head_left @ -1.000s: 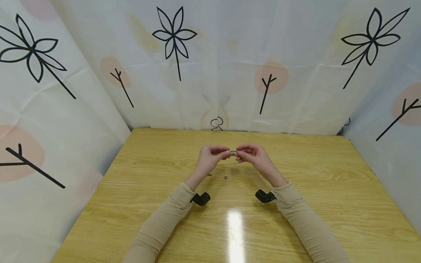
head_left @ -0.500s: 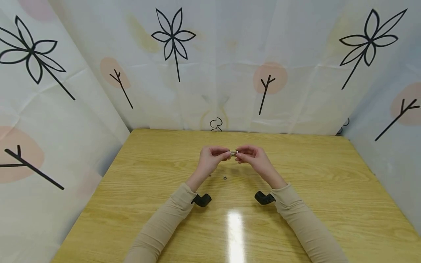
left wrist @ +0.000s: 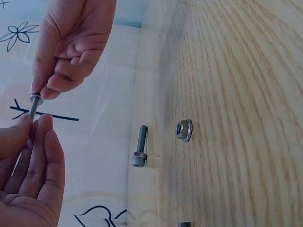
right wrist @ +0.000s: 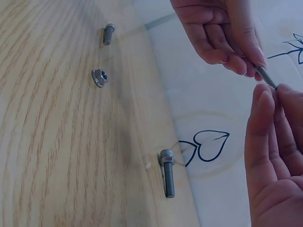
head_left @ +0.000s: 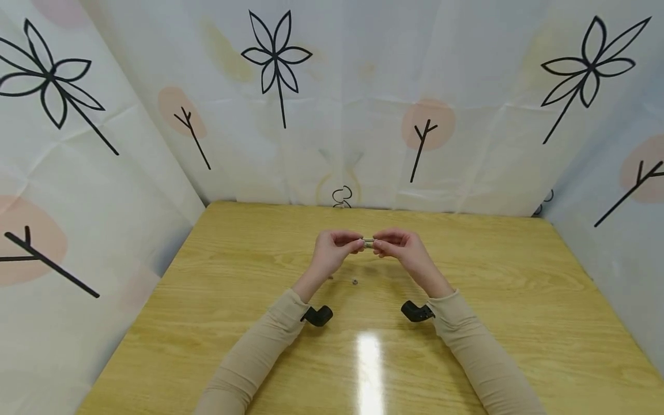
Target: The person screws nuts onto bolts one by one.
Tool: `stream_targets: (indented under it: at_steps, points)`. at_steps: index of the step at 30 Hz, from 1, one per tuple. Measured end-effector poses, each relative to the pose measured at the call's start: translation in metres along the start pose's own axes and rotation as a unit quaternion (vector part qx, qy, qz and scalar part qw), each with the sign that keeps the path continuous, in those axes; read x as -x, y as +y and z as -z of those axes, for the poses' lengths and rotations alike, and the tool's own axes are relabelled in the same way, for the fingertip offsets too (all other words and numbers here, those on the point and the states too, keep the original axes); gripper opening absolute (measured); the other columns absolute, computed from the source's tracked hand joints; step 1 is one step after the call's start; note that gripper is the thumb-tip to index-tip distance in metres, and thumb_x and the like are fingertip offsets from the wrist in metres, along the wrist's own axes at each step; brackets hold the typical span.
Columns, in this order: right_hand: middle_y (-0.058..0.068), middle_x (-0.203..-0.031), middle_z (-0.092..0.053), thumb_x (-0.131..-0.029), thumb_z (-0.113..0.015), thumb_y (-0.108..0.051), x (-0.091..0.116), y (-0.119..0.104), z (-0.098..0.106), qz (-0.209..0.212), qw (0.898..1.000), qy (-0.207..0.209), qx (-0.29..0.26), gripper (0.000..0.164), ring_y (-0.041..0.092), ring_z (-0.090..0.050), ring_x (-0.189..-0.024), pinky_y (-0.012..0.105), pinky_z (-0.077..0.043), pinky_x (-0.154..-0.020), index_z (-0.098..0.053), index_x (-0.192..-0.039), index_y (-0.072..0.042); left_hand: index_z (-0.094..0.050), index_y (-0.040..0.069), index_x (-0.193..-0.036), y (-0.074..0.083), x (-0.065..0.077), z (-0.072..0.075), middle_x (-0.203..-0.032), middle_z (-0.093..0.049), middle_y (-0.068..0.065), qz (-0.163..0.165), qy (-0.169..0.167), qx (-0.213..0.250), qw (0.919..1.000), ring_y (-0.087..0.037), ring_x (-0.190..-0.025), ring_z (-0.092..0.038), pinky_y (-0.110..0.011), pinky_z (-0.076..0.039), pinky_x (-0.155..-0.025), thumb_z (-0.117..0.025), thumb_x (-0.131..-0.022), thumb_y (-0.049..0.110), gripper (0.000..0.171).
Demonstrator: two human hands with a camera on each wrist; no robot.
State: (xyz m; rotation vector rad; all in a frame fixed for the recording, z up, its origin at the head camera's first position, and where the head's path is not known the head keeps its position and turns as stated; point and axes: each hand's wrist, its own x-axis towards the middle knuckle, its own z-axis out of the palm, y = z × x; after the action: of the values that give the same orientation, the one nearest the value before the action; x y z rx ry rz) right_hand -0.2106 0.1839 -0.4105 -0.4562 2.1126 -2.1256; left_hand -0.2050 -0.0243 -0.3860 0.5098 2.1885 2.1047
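My two hands meet over the far middle of the table, with a small steel bolt (right wrist: 266, 77) held between their fingertips. The left hand (head_left: 332, 249) pinches one end of it between thumb and fingers. At the other end, the thumb and fingers of the right hand (head_left: 399, 244) pinch a small flanged metal piece (left wrist: 36, 98), mostly covered by the fingertips. Beneath the hands a second bolt (left wrist: 140, 149) lies on the table with a nut near its head. A loose flange nut (head_left: 355, 282) sits closer to me.
Another bolt (right wrist: 109, 34) lies by the loose nut, partly hidden behind my left wrist in the head view. The wooden table (head_left: 233, 259) has patterned white cloth (head_left: 342, 144) behind it and at both sides. Dark camera mounts (head_left: 317, 316) stick out from the wrists.
Both hands stay almost in place around the bolt, and the right fingertips have shifted slightly at its end. The things lying on the table have not moved.
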Motion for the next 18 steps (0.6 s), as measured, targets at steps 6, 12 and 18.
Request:
stream_targets:
  at_steps: [6,12,18]
  points:
    - [0.017,-0.087,-0.067,-0.098,-0.058,-0.023,-0.0006,0.0049,-0.0037,-0.020,0.999,0.009,0.043,0.036,0.019,-0.065,-0.074,0.033,-0.059,-0.065,-0.062,-0.107,0.011,-0.069,-0.012,-0.102,-0.0026,0.0005,-0.0016,-0.093,-0.068,-0.026,0.004,0.001,0.002,1.0000,-0.037,-0.087,-0.068,-0.040,-0.059,-0.078,-0.066,-0.089,-0.001,0.017]
    - [0.020,-0.098,-0.066,-0.096,-0.060,-0.009,0.0009,0.0024,-0.0024,0.010,1.000,0.002,0.011,0.032,0.030,-0.067,-0.086,0.051,-0.055,-0.083,-0.055,-0.119,0.012,-0.068,-0.013,-0.103,-0.0034,-0.0016,-0.0025,-0.092,-0.068,-0.026,0.000,0.003,0.006,1.0000,-0.037,-0.086,-0.068,-0.041,-0.059,-0.079,-0.066,-0.089,-0.001,0.019]
    - [0.024,-0.096,-0.066,-0.096,-0.060,-0.011,0.0006,0.0011,-0.0010,-0.003,0.999,0.005,0.035,0.030,0.031,-0.067,-0.085,0.052,-0.056,-0.081,-0.060,-0.113,0.013,-0.068,-0.012,-0.103,-0.0019,-0.0023,-0.0041,-0.092,-0.069,-0.026,-0.003,-0.003,0.004,1.0000,-0.037,-0.087,-0.067,-0.042,-0.059,-0.080,-0.065,-0.090,-0.001,0.018]
